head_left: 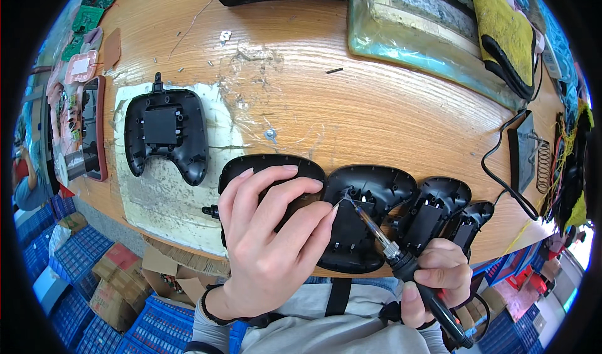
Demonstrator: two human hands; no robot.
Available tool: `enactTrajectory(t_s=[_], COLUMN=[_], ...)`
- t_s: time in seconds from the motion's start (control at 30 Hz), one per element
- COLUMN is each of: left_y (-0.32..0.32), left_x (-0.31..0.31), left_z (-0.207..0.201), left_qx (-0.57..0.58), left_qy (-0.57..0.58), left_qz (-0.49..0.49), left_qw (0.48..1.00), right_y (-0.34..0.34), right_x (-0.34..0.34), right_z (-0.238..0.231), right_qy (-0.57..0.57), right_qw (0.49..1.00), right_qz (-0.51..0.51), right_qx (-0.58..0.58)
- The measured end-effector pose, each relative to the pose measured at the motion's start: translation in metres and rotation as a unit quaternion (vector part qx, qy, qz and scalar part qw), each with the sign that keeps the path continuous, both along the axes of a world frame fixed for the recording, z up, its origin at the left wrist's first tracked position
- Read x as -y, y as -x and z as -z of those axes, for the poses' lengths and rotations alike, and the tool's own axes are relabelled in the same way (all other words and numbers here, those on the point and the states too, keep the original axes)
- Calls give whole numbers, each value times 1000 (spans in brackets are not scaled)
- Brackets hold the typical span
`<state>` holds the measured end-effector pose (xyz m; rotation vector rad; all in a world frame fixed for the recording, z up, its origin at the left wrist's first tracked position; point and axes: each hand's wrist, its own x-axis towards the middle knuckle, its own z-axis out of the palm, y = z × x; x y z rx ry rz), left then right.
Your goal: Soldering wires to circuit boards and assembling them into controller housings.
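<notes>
My right hand (444,277) is closed around the black handle of a soldering iron (401,260). Its tip points up and left, into the battery-compartment area of a black game controller shell (348,257) at the table's near edge. A faint wisp like smoke shows by the tip. My left hand (266,244) lies over another black controller shell (273,164) and hides much of it. The left thumb and forefinger are pinched together just left of the iron's tip; anything between them is too small to make out.
Two more shells (436,197) (471,219) stand on the right. Another shell (166,134) lies on a stained white sheet (132,203). A spring iron stand (530,153) with a black cable is at far right. A plastic-wrapped box (414,59) and yellow glove (508,34) lie behind.
</notes>
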<state>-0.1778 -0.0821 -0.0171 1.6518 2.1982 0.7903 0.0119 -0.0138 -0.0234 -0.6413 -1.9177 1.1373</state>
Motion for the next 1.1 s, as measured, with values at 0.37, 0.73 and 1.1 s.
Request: enactTrajectory(t_s=[0.37, 0.73, 1.1], left_y=[4, -19, -24], left_x=[19, 34, 33], left_z=[-12, -8, -6], left_qx=[26, 38, 1], left_qy=[-13, 37, 35], left_qz=[-25, 65, 59], left_qw=[999, 996, 998], right_y=[-10, -49, -53], right_x=[4, 31, 37], right_z=[-19, 0, 6], right_qy=[-113, -46, -25], right_qw=[991, 997, 999], right_qz=[-32, -59, -42], right_qx=[59, 1, 18])
